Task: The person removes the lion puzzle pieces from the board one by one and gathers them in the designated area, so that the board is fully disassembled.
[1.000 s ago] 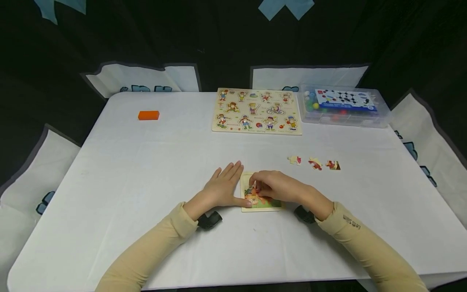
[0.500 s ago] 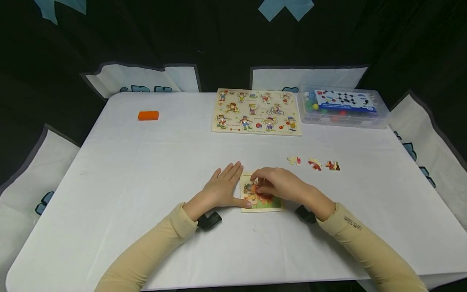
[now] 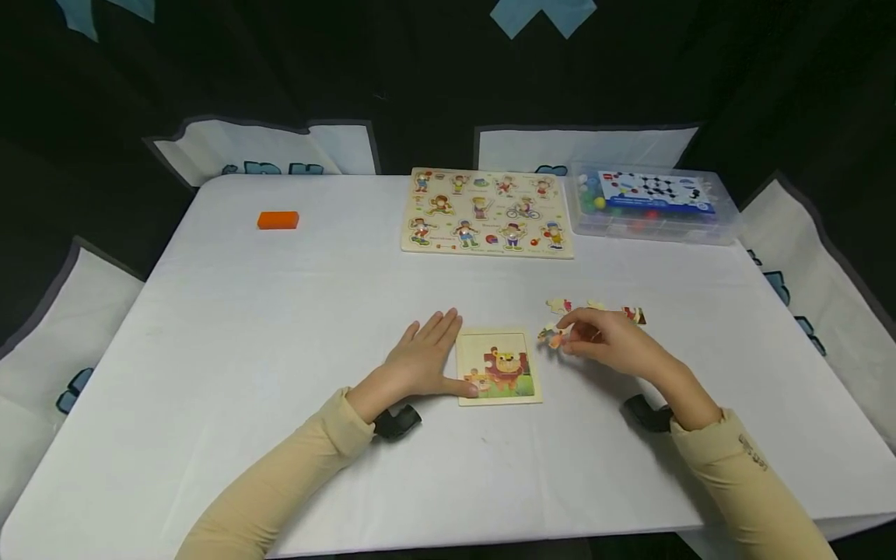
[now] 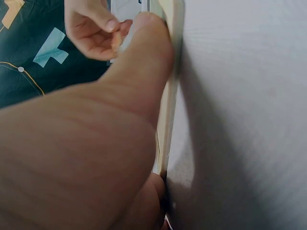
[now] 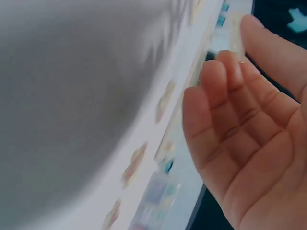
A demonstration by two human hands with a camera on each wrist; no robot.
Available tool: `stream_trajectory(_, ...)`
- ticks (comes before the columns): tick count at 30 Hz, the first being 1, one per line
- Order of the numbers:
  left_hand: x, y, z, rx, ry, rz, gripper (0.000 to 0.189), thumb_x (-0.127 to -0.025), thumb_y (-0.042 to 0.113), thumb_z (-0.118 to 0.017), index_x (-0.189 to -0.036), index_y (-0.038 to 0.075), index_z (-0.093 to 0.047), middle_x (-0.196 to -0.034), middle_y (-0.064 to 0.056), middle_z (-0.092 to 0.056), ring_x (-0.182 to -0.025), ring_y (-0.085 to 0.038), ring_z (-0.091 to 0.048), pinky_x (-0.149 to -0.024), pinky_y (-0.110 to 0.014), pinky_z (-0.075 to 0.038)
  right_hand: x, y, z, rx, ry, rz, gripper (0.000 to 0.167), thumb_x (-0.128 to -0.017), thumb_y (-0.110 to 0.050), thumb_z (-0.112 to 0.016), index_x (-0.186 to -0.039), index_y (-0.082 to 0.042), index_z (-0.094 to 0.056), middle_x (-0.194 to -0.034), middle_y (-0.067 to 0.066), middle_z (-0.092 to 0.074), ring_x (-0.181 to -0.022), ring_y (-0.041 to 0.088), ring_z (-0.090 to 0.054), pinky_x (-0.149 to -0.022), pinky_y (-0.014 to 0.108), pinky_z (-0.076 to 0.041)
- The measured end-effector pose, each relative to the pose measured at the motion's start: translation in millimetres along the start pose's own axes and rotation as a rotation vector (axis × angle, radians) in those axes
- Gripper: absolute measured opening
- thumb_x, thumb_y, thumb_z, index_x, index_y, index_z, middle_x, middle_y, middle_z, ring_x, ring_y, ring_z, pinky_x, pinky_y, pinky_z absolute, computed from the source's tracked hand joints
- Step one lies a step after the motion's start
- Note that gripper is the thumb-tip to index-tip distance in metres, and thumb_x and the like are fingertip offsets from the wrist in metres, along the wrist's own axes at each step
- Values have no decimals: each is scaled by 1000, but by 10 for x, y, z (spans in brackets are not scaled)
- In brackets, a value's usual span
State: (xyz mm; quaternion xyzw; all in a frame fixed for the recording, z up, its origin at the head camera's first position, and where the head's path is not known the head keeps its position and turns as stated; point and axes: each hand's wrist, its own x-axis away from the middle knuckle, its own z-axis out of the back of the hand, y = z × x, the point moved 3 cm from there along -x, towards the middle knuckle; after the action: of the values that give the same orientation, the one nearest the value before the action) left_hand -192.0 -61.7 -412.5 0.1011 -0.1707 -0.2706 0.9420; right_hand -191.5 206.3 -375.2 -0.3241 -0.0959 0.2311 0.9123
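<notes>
My left hand [image 3: 423, 362] lies flat at the left side of a small square wooden puzzle board [image 3: 494, 339], its thumb over the lower left corner. A bear picture shows on the board, made of fitted pieces at the lower part of the recess. To the right, above the table, my right hand [image 3: 610, 339] pinches a jigsaw piece [image 3: 551, 337] between thumb and fingers. In the right wrist view the piece [image 5: 236, 36] stands edge-on at the thumb tip. Just behind this hand lie loose jigsaw pieces [image 3: 559, 306], one partly hidden by it.
A larger wooden puzzle board [image 3: 488, 213] with figures of children lies at the back. Beside it stands a clear plastic box [image 3: 654, 204] with coloured balls and a printed card. An orange block [image 3: 278, 220] is at the back left of the white table [image 3: 315, 311].
My right hand has lifted from the puzzle board and moved right, carrying a piece and uncovering the bear picture. The left hand stays at the board.
</notes>
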Motion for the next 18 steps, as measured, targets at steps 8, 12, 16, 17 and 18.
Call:
stream_trajectory(8,10,-8,-5,0,4,-2,114,-68,73,-55,-145,4,-6,-150,-9,0,-136,-23,-1,-106,-47,-4,79,225,23,10,-22,-57,30,-84,-11,-65,-110,0,-59,-83,0,-62,-76,14,-59,-69,35,-45)
stream_trajectory(12,17,-1,-3,0,0,0,114,-68,72,-55,-145,5,-6,-150,-9,-1,-136,-23,-1,-106,-47,-4,64,265,20,3,-27,-59,30,-83,-13,-67,-109,-1,-59,-81,-1,-61,-75,13,-58,-68,33,-45)
stream_trajectory(16,19,7,10,0,3,-3,113,-69,72,-55,-145,4,-7,-150,-9,-1,-136,-23,-1,-106,-47,-4,49,274,33,-25,-31,-62,30,-82,-12,-68,-108,-3,-60,-81,0,-60,-73,13,-56,-67,31,-45)
stream_trajectory(17,21,10,14,0,5,-4,113,-69,72,-55,-145,4,-7,-150,-9,-1,-136,-23,-1,-106,-47,-4,47,269,36,-34,-31,-59,30,-81,-13,-68,-108,-3,-60,-81,0,-60,-72,13,-55,-66,30,-44)
stream_trajectory(18,22,11,19,0,4,-5,113,-69,72,-55,-145,4,-7,-150,-9,-1,-136,-23,-1,-106,-47,-4,42,260,40,-46,-30,-54,30,-81,-13,-68,-108,-4,-60,-81,1,-60,-72,14,-55,-65,30,-44)
